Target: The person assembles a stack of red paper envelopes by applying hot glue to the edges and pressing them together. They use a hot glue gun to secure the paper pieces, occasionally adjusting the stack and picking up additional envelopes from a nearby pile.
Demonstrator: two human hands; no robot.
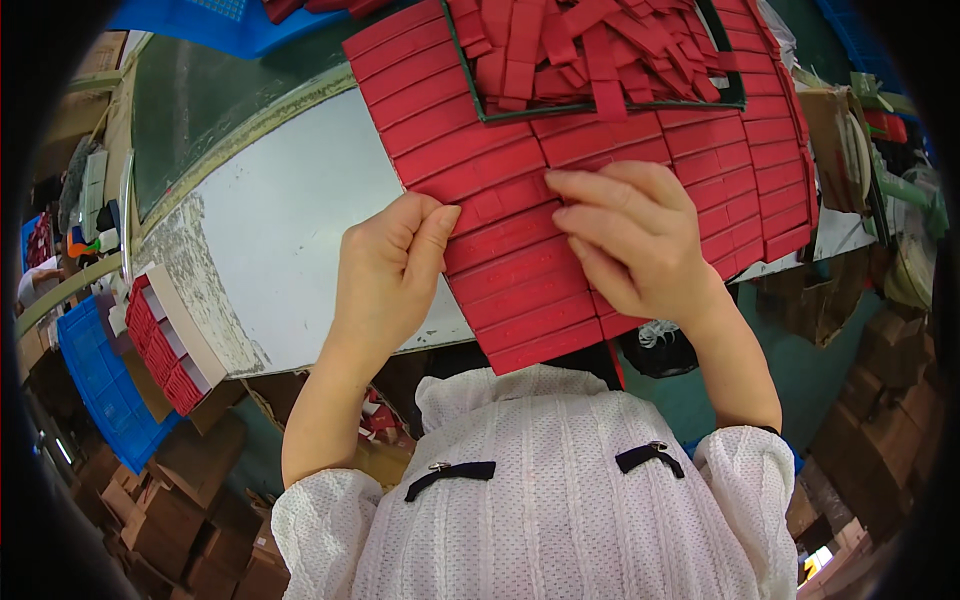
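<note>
Rows of flat red boxes [515,275] lie side by side on the table in front of me. My left hand [395,250] is closed at the left edge of this layer, thumb pressed against the bent index finger. Whatever it pinches, if anything, is hidden. Over the boxes, my right hand [640,235] is curved with its fingers apart. Its fingertips touch or nearly touch one red box [505,198] between my two hands. Beyond them, a dark green tray [640,108] rests on the boxes, heaped with loose red strips [600,60].
A bare white tabletop [290,220] extends to the left. Lower left, a pale carton [190,330] holds red pieces beside a blue crate [105,370]. Brown cartons [180,520] are stacked below. A blue plastic bin [220,30] stands at the far left.
</note>
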